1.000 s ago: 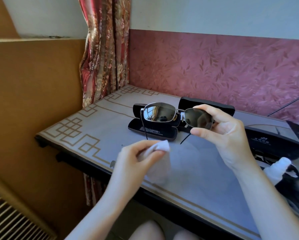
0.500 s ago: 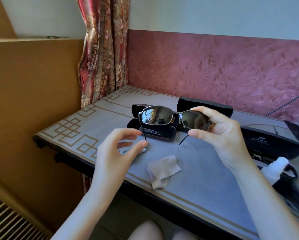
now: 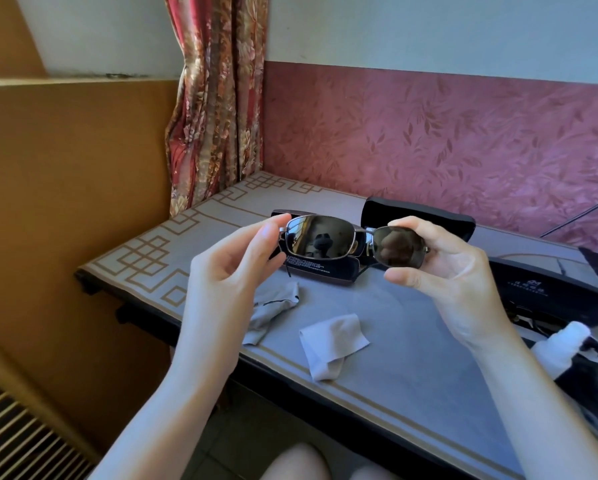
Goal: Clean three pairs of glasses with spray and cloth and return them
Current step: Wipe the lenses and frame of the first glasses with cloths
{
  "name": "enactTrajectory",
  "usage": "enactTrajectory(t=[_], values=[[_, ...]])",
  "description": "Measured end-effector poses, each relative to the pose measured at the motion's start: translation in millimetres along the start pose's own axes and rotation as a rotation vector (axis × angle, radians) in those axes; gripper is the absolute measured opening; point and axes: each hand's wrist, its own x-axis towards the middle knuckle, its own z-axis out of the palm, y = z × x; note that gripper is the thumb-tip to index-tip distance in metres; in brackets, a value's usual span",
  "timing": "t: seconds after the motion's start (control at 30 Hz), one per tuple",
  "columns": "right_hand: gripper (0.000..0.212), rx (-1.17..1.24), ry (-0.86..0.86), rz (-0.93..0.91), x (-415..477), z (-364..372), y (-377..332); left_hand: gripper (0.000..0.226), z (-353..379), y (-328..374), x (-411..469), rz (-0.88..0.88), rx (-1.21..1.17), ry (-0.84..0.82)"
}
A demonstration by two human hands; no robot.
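Note:
Metal-framed sunglasses with dark lenses hang in the air above the table, held at both ends. My right hand pinches the right lens rim between thumb and fingers. My left hand pinches the left hinge end with its fingertips. A grey cleaning cloth lies crumpled on the table below the glasses. A second grey cloth lies beside it, partly behind my left wrist. An open black glasses case sits behind the sunglasses.
The grey table with a gold key pattern stands in a corner by a floral curtain. Another open black case stands further back. A larger black case and a white spray bottle lie at the right.
My left hand let the cloth drop onto the table, then rose and took the left end of the sunglasses. My right hand kept holding them in place.

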Motion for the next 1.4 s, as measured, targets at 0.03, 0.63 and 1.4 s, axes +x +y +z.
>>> enactTrajectory(t=[0.03,0.63,1.4], values=[[0.042,-0.004,0.002,-0.002,-0.4,0.7,-0.2,0.024,-0.1,-0.9,0.2,-0.001,-0.010,0.016],[0.048,-0.026,0.016,0.024,-1.9,6.1,-4.2,0.022,1.5,-1.5,0.2,-0.094,-0.202,0.065],[0.045,-0.018,0.022,0.015,-0.3,4.8,-10.2,0.016,1.6,2.1,9.0,0.142,0.131,0.010]])
